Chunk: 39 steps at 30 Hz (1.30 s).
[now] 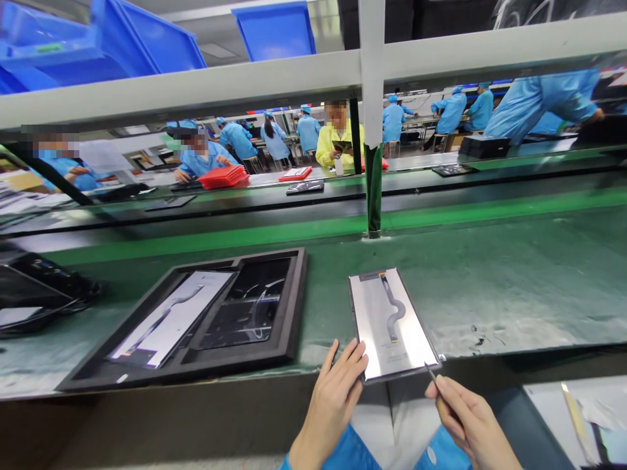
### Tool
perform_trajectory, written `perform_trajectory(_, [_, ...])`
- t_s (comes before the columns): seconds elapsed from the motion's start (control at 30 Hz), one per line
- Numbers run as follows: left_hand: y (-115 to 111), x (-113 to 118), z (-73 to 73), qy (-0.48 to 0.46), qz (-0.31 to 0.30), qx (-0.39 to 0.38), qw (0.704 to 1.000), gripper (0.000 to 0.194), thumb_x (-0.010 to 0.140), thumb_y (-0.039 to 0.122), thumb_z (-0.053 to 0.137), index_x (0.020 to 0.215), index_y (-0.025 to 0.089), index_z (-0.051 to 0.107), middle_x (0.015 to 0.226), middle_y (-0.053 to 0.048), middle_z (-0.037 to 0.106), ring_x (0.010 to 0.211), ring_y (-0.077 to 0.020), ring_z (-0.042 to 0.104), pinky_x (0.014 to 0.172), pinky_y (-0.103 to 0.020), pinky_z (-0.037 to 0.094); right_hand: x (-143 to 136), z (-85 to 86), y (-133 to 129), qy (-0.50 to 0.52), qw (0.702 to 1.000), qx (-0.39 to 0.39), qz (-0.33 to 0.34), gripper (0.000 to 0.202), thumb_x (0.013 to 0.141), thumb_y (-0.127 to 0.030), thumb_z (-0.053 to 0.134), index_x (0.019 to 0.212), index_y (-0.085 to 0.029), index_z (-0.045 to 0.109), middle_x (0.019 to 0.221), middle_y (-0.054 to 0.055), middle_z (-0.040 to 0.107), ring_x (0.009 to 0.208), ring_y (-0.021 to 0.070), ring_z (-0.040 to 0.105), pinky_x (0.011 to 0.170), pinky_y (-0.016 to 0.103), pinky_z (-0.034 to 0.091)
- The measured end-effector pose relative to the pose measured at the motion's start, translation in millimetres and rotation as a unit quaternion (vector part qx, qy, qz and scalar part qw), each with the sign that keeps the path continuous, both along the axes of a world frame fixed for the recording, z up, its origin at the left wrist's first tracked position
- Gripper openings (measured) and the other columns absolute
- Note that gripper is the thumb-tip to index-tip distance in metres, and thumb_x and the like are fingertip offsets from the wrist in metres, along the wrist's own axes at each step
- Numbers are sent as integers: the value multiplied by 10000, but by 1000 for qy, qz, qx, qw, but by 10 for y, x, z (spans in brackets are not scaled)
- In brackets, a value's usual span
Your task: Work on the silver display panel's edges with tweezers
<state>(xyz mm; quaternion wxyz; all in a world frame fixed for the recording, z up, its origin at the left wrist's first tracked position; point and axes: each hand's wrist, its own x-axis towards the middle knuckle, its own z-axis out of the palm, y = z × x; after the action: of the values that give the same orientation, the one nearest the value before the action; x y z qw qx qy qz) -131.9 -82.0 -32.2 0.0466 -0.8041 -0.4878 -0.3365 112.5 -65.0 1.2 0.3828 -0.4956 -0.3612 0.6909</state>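
Observation:
A tablet-sized display panel [372, 320] lies back side up near the front edge of the green bench. Its back is silvery white, with a wavy grey flex cable [393, 303] running along it. My left hand [337, 391] has its fingers stretched out against the panel's lower left edge. In my right hand [465, 414], fingers pinch thin dark tweezers [431, 373], whose tip points at the panel's lower right corner. To the left, a black foam tray [289, 333] holds another white-backed panel [171, 320] and a glossy black panel [249, 303].
A white upright post [372, 78] joins the bench behind the panel. Beyond runs a conveyor with red trays [223, 176] and people in blue and yellow workwear. Blue bins [274, 29] sit on the overhead shelf. A black object [39, 287] stands at the left.

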Motion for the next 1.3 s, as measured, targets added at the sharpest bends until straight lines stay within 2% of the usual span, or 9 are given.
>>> perform_trajectory(0.27, [4,6,-19,1,1,3,1000,420,936,1,414,1311,160,516,1330,-129,634,1320,-243,524,1138,-541,383,110,-72,43,1,1000,2,-4,563,729,-726,667,741,-163,642,436,-109,288,442,54,130,439,239,106])
perform_trajectory(0.7, [-8,-2,-21,5,-2,6,1000,403,948,3,417,1314,143,513,1340,-132,626,1336,-241,509,1150,-534,366,179,172,77,-27,999,-4,-47,595,674,-748,695,717,-157,646,435,-103,304,448,56,155,411,205,133])
perform_trajectory(0.93, [-5,-4,-39,5,-3,2,1000,400,940,0,422,1301,142,521,1336,-133,629,1337,-241,506,1153,-536,358,278,214,102,-33,997,-17,-73,620,620,-760,724,727,-152,668,450,-97,317,454,52,192,436,199,180])
perform_trajectory(1.3, [-4,7,-7,-11,-3,-3,1000,413,937,-1,419,1302,161,523,1334,-126,632,1319,-238,526,1157,-527,355,375,237,100,-28,995,-8,-93,576,647,-727,734,725,-163,641,455,-100,312,455,55,166,415,198,145])
